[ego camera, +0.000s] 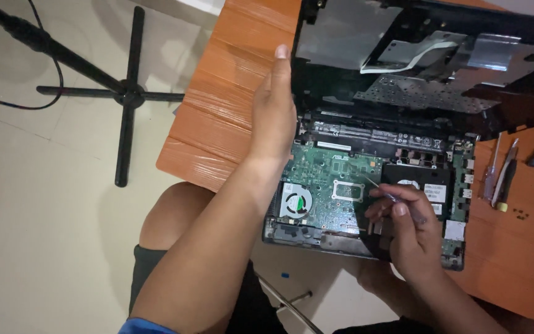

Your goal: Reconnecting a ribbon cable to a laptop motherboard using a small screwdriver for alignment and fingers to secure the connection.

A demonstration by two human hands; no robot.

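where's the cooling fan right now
In the head view, the fan sits at the lower left corner of the opened laptop, on the green board just below the left hand and left of the right hand.

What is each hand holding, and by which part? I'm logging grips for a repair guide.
The left hand holds the raised keyboard cover by its left edge. The right hand pinches a thin tool near its rear end.
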